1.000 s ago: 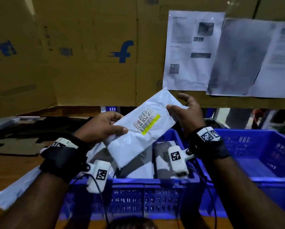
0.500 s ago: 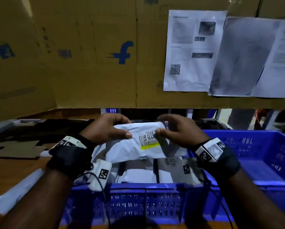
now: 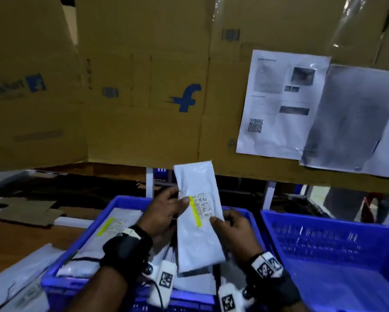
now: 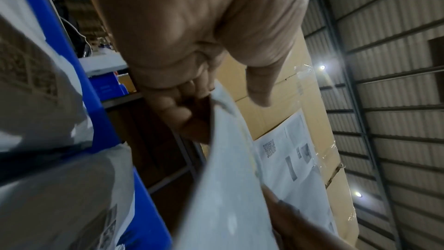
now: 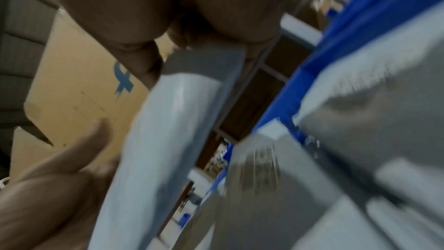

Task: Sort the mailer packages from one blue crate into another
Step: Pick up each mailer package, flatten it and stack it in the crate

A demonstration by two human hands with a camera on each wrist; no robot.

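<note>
1. Head view: white mailer (image 3: 199,218) held upright, long side near vertical, above the near blue crate (image 3: 121,202). Label with codes and a yellow strip faces the camera, turned sideways.
2. Left hand (image 3: 166,213) grips the mailer's left edge at label height; thumb lies on the front by the yellow strip, fingers curl behind.
3. Right hand (image 3: 235,230) holds the right edge lower down; thumb tip presses the front just under the label, fingers wrap behind.
4. Left wrist view: left hand (image 4: 204,45) seen from beneath, fingers (image 4: 177,109) curled against the back of the mailer (image 4: 223,187), thumb out on the other side. A pinch on the edge.
5. Right wrist view: blurred. Right hand (image 5: 180,16) closes on the top end of the mailer (image 5: 153,149); exact finger lie cannot be told.
6. Near blue crate holds more mailers (image 3: 114,224), lying flat and stacked, one with a yellow strip at the left side. These are below the held one and apart from it.
7. Second blue crate (image 3: 337,248) stands just right of the first, walls touching or nearly so; its visible inside shows bare blue floor.
8. Both crates sit on a wooden desk (image 3: 15,239). Flat cardboard scraps (image 3: 29,213) lie on it at left.
9. Behind: wall of cardboard boxes (image 3: 144,97) with a blue "f" logo; printed sheets (image 3: 281,104) taped to them at right.
</note>
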